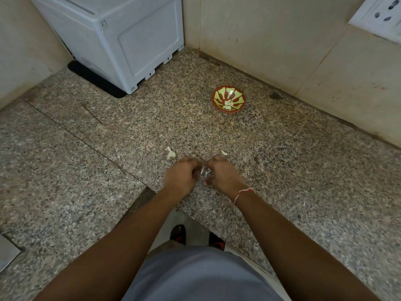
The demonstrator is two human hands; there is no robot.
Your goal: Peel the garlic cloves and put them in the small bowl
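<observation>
Right, I'm looking down at both hands bunched together over the counter (pixel 282 170), a speckled granite slab, grainy brown and grey. My left hand (pixel 181 175) is curled tight, knuckles up, fingers pinched in toward the middle. My right hand (pixel 223 175) mirrors it, fingers clenched, a red-and-white thread (pixel 241 194) wound round the wrist. Between them I'm gripping a garlic piece (pixel 205 172): white papery skin flakes stick up from the gap. It's blurred and mostly hidden, so I cannot tell which way its long axis runs.

Just beyond the left hand sits a loose clove (pixel 171 154), pale, bulbous, its thin tip pointing away from me and slightly left. Beyond the right hand lies a small white sliver (pixel 223 152), long axis slanting left to right.

Farther back, near the wall (pixel 282 51), stands the bowl (pixel 228 99): round, glossy, red rim with yellow-green rays. Peeled cloves (pixel 228 104) are heaped in its bottom, cream and smooth.

Back left I see a white plastic box (pixel 121 38), ribbed and boxy, on a black mat (pixel 95 81). At top right, a white socket plate (pixel 377 15).
</observation>
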